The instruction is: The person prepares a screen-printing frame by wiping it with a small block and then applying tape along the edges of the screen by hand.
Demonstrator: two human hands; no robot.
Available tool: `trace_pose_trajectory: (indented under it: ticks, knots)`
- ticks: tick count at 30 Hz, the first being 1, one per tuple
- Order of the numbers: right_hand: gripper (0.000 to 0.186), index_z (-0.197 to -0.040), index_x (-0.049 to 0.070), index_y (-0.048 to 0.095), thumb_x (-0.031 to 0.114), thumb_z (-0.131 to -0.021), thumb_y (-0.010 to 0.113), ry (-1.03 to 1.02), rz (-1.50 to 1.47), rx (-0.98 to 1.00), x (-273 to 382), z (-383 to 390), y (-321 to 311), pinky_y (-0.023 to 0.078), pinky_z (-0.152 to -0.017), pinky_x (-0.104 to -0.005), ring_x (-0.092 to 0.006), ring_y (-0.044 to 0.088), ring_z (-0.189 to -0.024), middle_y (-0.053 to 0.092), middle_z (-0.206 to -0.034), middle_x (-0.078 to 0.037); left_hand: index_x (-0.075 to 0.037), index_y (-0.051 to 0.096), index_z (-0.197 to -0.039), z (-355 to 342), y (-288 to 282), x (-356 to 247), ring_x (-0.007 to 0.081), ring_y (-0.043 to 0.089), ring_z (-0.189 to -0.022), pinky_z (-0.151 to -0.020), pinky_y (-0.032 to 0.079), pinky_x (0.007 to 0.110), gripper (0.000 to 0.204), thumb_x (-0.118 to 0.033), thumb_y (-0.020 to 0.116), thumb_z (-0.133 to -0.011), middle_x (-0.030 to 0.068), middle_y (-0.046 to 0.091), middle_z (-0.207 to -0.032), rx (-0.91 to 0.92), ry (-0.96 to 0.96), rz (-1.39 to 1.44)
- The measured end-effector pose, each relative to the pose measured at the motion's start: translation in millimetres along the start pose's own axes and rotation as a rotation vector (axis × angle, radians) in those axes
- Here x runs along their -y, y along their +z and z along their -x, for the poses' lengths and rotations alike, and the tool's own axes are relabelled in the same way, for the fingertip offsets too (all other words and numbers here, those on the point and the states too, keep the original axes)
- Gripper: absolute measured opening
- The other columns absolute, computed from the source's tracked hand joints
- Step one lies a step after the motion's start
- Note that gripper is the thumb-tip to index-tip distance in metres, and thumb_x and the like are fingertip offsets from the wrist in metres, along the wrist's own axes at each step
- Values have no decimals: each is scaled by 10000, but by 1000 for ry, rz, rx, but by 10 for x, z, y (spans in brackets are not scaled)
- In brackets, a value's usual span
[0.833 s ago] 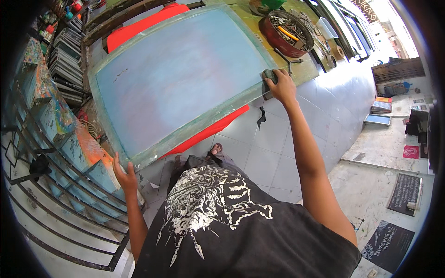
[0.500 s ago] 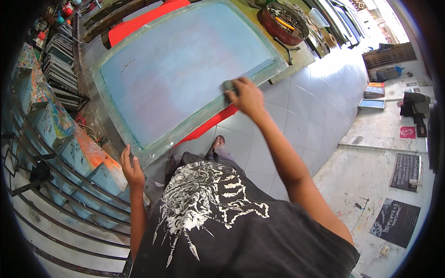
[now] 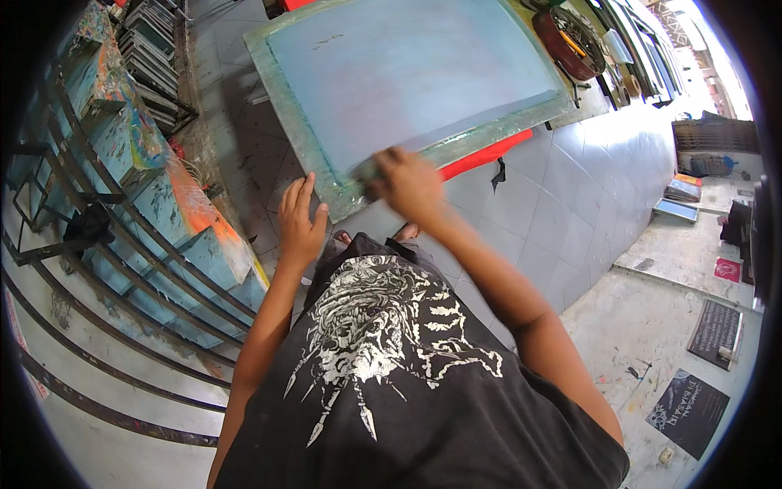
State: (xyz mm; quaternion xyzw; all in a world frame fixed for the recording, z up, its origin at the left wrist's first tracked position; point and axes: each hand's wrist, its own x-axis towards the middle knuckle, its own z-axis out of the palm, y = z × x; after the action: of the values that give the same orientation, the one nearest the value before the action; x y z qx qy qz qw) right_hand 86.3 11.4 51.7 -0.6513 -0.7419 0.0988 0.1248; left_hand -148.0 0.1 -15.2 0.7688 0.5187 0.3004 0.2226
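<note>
The right hand (image 3: pixel 407 181) is clenched around a small greyish pad (image 3: pixel 366 169), only its end showing past the knuckles at the hand's 9 o'clock, and presses it on the near edge of a large screen frame (image 3: pixel 456 147). The hand is blurred. The left hand (image 3: pixel 300 220), at 8 o'clock from the right one and near it, lies flat and released, fingers spread, its fingertips touching the frame's near left corner.

The screen frame reaches away from the hands toward 12 and 1 o'clock; its pale blue mesh (image 3: pixel 407 77) fills a greenish, paint-stained border. A red sheet (image 3: pixel 481 156) peeks from under the border at 3 o'clock of the right hand, over the grey tiled floor (image 3: pixel 562 220). At the frame's far right corner, 2 o'clock, sits a round dark red basin (image 3: pixel 570 41). At 9 o'clock of the left hand a metal rack (image 3: pixel 98 212) holds paint-smeared blue frames. The person's black printed shirt (image 3: pixel 391 375) fills the view at 6 o'clock.
</note>
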Motion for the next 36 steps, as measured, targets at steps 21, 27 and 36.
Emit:
trace_pose_trajectory:
  ticks: [21, 27, 36]
  knots:
    - [468, -1208, 110, 614, 326, -806, 719, -89, 52, -40, -2261, -55, -774, 534, -788, -446, -332, 624, -971, 612, -1077, -130, -42, 512, -1377, -55, 278, -391, 373, 457, -1270, -1077, 338, 454, 447, -140, 512, -941, 202, 528, -1333, -174, -281, -144]
    - [340, -1131, 137, 676, 327, -849, 665, 311, 153, -76, -4237, -378, -1500, 529, -799, -459, -336, 630, -1006, 640, -1064, -143, 3, 518, -1355, -135, 534, -567, 369, 488, -1254, -1074, 355, 422, 407, -143, 465, -979, 205, 525, -1353, -313, -396, -286]
    - [489, -1263, 90, 599, 363, -860, 646, 340, -31, -242, -4064, -263, -1699, 496, -878, -436, -354, 620, -1050, 638, -1142, -168, 28, 574, -1279, -147, 706, -470, 333, 534, -1212, -1049, 384, 399, 360, -140, 431, -994, 195, 585, -1287, -537, -514, -97]
